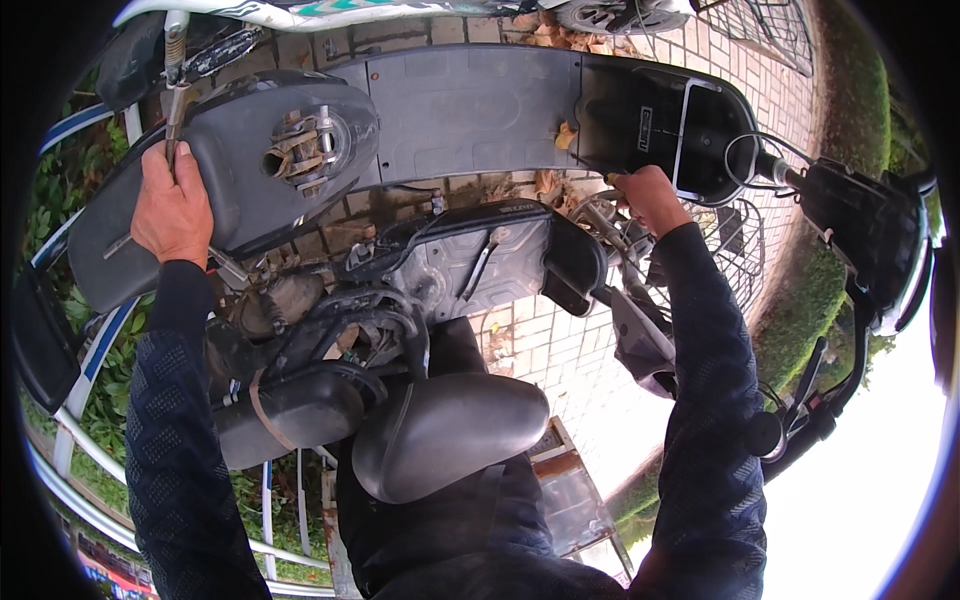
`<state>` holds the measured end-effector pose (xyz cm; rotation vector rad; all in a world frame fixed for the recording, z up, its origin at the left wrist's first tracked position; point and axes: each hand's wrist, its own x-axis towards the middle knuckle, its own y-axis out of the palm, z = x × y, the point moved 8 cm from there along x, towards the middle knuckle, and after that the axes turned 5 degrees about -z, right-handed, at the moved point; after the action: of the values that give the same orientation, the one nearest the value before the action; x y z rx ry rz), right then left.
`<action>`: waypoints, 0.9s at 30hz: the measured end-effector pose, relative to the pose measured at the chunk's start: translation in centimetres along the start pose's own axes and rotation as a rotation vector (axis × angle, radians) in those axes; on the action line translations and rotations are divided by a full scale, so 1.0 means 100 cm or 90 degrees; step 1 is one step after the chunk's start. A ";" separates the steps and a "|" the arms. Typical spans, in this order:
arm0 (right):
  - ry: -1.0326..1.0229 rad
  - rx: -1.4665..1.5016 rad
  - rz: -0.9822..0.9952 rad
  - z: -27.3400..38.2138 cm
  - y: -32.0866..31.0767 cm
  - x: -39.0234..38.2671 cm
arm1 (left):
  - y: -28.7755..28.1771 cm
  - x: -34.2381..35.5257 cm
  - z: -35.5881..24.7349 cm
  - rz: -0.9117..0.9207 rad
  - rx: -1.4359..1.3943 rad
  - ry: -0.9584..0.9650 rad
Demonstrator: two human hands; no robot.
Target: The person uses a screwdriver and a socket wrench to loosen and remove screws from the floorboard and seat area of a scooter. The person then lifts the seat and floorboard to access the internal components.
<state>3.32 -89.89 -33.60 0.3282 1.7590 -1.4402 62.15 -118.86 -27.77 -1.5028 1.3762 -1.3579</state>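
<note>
The person's left fingers (156,172) are curled around the lower end of a metal rod (176,115), which runs away from the body beyond them, with a coiled spring (175,48) farther along it. The rounded black cover (225,165) of a scooter lies under and to the right of these fingers, and a rusty metal bracket (300,150) stands on it, well to their right.

The right fingers (628,186) are closed on a thin tool (611,178); a yellow part shows at the fingertips, while the rest inside the grip is hidden, so its exact kind cannot be told. A dark, narrow shaft seems to point leftward from there. Just beyond and left of these fingers, a dry leaf (566,135) lies near the join between the scooter's grey footboard (470,110) and its black front panel (640,125). The footboard stretches between the two sets of fingers, slightly beyond them. The handlebar (825,410) is to the right of the right fingers and nearer the body.

Closer to the body than both sets of fingers, and between them, stands a second scooter with a metal floor plate (480,265) and a smooth black seat (450,437). Railings (90,375) and green leaves lie below and left of the left fingers.
</note>
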 end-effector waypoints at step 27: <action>-0.321 -0.621 -0.107 0.047 0.016 -0.058 | 0.003 0.001 0.004 0.034 0.000 -0.012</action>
<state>10.00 -91.98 -30.59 -0.6490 1.8400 -0.5398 62.42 -119.06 -28.10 -1.4653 1.3942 -1.3083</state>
